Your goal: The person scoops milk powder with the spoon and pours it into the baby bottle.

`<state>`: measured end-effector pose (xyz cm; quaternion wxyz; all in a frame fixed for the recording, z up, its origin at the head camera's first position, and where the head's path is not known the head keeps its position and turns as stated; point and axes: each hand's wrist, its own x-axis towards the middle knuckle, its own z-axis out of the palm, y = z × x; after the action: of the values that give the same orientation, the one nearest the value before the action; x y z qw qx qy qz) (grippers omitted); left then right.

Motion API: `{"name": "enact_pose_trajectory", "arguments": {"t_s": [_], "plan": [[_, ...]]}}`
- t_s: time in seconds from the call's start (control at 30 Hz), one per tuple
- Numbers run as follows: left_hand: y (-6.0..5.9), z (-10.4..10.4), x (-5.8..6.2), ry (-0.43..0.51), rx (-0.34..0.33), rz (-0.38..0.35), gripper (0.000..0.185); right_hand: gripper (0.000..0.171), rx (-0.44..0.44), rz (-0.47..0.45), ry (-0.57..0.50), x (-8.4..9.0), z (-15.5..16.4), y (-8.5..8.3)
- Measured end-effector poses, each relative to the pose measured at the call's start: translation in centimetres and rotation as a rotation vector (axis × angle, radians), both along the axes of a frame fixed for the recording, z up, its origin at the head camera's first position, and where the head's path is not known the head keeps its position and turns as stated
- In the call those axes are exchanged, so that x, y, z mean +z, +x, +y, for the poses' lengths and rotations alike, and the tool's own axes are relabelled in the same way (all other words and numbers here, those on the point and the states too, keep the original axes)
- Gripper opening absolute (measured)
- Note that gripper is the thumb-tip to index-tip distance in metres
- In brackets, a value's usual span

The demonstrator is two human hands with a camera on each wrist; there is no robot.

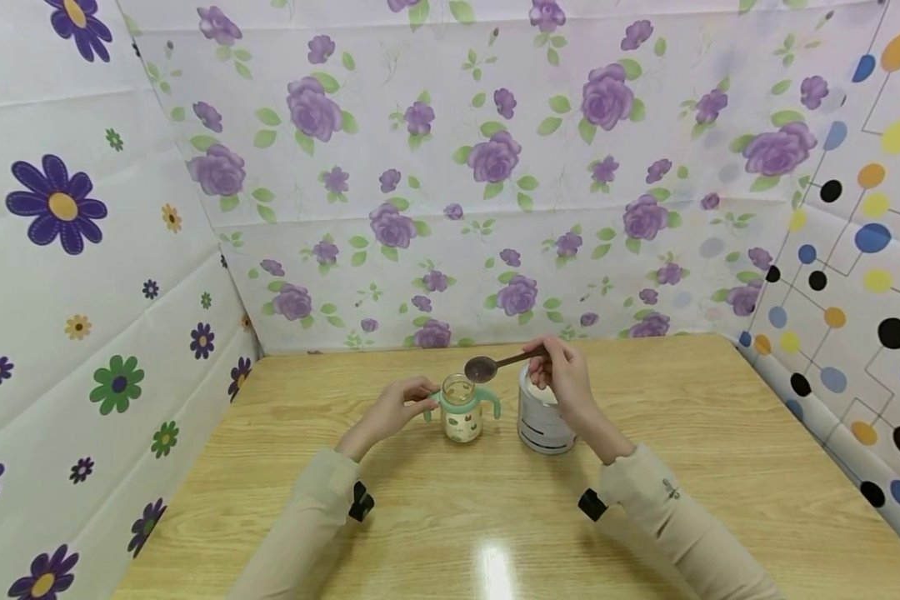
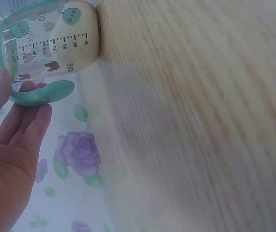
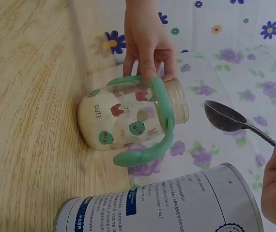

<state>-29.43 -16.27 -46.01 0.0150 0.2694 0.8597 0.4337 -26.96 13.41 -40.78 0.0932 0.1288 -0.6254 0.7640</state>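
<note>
Right hand (image 1: 562, 375) pinches a spoon (image 1: 495, 365) over the bottle (image 1: 461, 412); left hand (image 1: 393, 408) seemingly grips its handle.

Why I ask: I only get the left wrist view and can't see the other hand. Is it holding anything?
Observer: Yes, the right hand pinches a dark spoon by its handle.
Operator: Anything in the spoon?
Observer: Its bowl looks empty in the right wrist view, close to the open mouth of the baby bottle.
Operator: What else is nearby?
Observer: An open metal tin with white powder stands right of the bottle, under the right hand.
</note>
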Motion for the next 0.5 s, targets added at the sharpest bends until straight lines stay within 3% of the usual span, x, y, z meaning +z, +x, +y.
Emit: {"name": "enact_pose_trajectory", "arguments": {"t_s": [0.13,0.37,0.5], "plan": [[0.4,0.2,0.5,-0.001,-0.001,-0.003,0.022,0.046,-0.004,0.001,-0.006,0.1,0.2,0.0],[2.5,0.7,3.3,-0.026,-0.03,-0.007,0.02,0.041,-0.033,0.002,-0.022,0.4,0.4,0.4],[2.6,0.8,3.3,-0.023,-0.018,-0.008,0.019,0.044,-0.052,0.002,-0.015,0.6,0.6,0.6]]}}
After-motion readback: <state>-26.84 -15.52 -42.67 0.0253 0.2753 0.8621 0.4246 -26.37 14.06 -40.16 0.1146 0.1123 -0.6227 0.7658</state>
